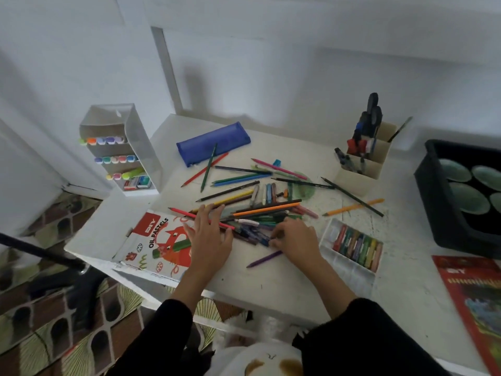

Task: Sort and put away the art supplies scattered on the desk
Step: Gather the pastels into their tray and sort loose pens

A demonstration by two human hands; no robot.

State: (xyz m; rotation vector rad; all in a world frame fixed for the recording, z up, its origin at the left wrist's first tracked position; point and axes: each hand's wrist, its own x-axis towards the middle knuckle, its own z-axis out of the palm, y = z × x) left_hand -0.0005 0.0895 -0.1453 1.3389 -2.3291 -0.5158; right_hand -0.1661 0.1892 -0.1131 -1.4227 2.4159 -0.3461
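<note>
Slim wooden pencils and glossy plastic pens lay in a crisscross pile (pixel 252 213) mid-way across the scuffed white desk (pixel 271 283). The left hand (pixel 208 237) rested flat on the pile's left end, fingers spread, beside the cardboard oil-pastel box (pixel 154 240). The right hand (pixel 295 240) curled its fingers, pinching blue pens (pixel 260 236) at the pile's near side, just beside the plastic pastel tray (pixel 352 248). Bare desk ran to the near edge, with only a purple pencil (pixel 264 259) on it.

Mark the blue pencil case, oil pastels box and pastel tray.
blue pencil case (pixel 217 139): head view, middle of its side.
oil pastels box (pixel 158 234): head view, on the lettering.
pastel tray (pixel 349 267): head view, an empty compartment.
</note>
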